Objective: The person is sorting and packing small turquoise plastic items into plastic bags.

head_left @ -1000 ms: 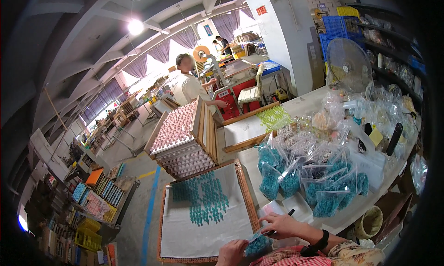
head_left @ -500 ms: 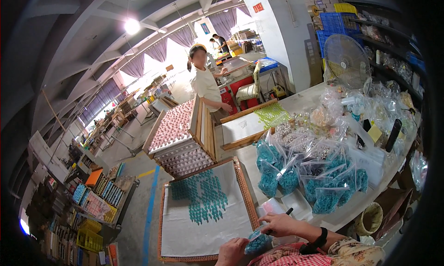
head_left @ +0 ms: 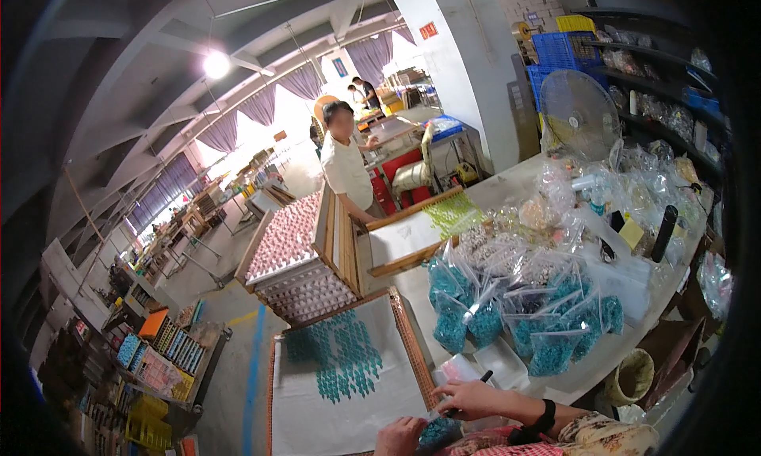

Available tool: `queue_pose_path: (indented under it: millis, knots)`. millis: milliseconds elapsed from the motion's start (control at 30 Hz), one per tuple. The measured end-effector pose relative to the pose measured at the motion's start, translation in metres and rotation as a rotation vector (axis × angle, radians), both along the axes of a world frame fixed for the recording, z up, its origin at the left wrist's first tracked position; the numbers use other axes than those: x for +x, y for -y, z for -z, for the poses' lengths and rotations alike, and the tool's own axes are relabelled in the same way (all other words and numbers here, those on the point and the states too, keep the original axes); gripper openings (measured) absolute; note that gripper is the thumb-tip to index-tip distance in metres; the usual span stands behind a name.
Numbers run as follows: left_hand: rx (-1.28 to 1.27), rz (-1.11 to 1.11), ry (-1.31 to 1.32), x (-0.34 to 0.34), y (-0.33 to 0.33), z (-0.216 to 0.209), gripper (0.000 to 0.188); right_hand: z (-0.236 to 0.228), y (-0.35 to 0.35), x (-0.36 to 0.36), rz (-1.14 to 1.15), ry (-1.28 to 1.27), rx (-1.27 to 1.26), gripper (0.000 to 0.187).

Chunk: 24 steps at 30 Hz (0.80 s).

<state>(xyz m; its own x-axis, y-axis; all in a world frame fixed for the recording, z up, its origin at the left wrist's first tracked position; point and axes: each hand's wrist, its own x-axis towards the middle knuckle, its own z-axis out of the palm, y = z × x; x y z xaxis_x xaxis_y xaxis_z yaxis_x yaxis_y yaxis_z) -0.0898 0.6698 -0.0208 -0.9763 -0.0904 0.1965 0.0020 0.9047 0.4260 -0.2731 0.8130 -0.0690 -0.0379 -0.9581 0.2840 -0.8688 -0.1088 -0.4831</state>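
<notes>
"Two hands?"
"Left hand [head_left: 400, 437] pinching the teal bag [head_left: 441, 433], right hand [head_left: 469, 398] gripping a black stick [head_left: 487, 376]."
"Changed?"
"Bag's still beside the cloth-lined frame [head_left: 410, 335]; co-worker [head_left: 346, 169] shifted right."

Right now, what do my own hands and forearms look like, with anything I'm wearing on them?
Your left hand and right hand are bare, without gloves. Your right wrist carries a black band, and above it is a pale sleeve with a darker mottled pattern. Your left forearm is cut off, so no sleeve shows there.
</notes>
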Motion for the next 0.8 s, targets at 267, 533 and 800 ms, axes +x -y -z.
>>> queue_pose_path:
  millis: [267, 533, 800]
  knots:
    - [0.002, -0.038, 0.040, -0.006, 0.002, 0.008, 0.026, 0.001, 0.001, -0.004, 0.047, -0.074, 0.110, 0.020]
    - [0.005, 0.069, 0.012, -0.006, -0.007, -0.006, 0.034, 0.005, -0.002, 0.000, -0.002, -0.042, 0.126, 0.023]
    - [0.008, 0.040, 0.025, -0.010, -0.005, 0.003, 0.033, 0.000, -0.001, -0.001, -0.005, -0.018, 0.088, 0.025]
